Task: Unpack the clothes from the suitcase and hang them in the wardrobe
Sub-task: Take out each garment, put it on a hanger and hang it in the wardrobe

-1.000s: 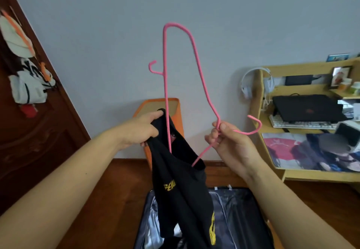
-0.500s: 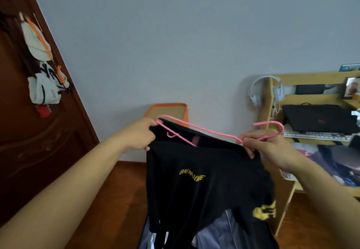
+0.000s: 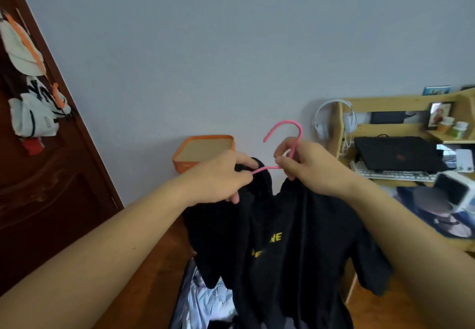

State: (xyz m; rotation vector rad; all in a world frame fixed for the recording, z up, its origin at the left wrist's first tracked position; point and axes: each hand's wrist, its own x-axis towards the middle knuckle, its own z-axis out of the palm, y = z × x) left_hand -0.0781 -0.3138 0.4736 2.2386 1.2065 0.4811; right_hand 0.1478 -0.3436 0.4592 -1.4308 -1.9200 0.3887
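Observation:
A black T-shirt (image 3: pixel 290 246) with yellow lettering hangs in front of me on a pink hanger (image 3: pixel 288 133). The hanger's hook sticks up above my hands; most of its frame is hidden inside the shirt. My right hand (image 3: pixel 305 166) grips the hanger's neck just below the hook. My left hand (image 3: pixel 218 177) pinches the shirt's left collar and shoulder over the pink hanger arm. Below the shirt lies the open suitcase (image 3: pixel 190 300) with pale clothes inside. The dark wooden wardrobe door (image 3: pixel 43 179) stands at the left.
An orange box (image 3: pixel 203 153) stands against the grey wall behind my hands. At the right is a wooden desk (image 3: pixel 401 99) with white headphones (image 3: pixel 326 120), a black laptop (image 3: pixel 401 153) and a keyboard. White bags (image 3: pixel 33 117) hang on the wardrobe door.
The hanger swung down from upright and went inside the shirt. My hands came together at the collar, the hook now points up, and the shirt hangs spread out.

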